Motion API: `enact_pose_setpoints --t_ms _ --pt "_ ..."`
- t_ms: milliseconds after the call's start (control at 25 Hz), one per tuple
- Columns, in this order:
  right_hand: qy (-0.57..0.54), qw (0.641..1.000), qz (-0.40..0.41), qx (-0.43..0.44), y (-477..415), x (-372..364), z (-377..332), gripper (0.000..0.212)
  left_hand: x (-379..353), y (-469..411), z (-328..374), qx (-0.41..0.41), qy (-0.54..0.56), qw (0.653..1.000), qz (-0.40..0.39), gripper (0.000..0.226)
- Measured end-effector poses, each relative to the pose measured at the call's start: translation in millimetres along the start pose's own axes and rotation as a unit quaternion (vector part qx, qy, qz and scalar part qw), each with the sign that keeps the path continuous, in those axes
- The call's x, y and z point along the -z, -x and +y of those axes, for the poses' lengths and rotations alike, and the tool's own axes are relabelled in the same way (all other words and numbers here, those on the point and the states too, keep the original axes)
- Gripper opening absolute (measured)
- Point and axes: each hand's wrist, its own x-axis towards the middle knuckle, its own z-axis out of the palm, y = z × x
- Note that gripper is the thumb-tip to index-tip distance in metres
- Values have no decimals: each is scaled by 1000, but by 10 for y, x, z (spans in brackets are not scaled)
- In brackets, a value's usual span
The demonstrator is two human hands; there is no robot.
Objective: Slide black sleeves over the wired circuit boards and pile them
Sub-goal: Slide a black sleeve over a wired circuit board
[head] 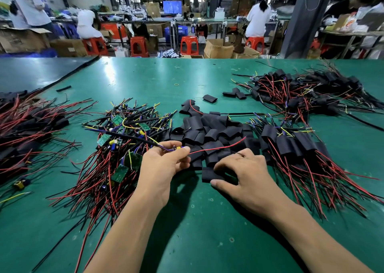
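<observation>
Head view, left hand (pixel 164 164) pinching board wires (pixel 216 147), right hand (pixel 247 175) gripping black sleeve (pixel 208 175) just beside

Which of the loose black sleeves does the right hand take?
The sleeve nearest the camera, at the near edge of the pile: the right hand pinches it between thumb and fingers; the others lie untouched.

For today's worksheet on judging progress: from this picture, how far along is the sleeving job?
Done: sleeved boards piled at right. In hand: left hand pinches wires, right hand pinches a loose sleeve. Left: a heap of bare boards and many empty sleeves.
</observation>
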Motion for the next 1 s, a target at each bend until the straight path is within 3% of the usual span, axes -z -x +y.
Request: enact_pose_setpoints --t_ms 120,240,360,560,760,1000 --pt "-16 1000 7 -8 7 9 -1 31 12 0 -20 -11 -42 999 22 18" --pt "-99 993 50 -30 -11 29 -8 28 22 -17 -8 -18 -2 999 43 17" --pt "-207 966 138 -66 -22 66 -15 31 23 -26 12 -14 57 997 53 17" --pt "-316 912 221 -136 -54 89 24 35 33 -35 32 -19 66 995 68 18" --pt "-367 876 279 -142 -67 102 53 34 55 -35 59 -32 71 994 82 18" --pt "-374 873 290 -118 -50 118 36 37 56 -36 58 -40 73 993 88 18"
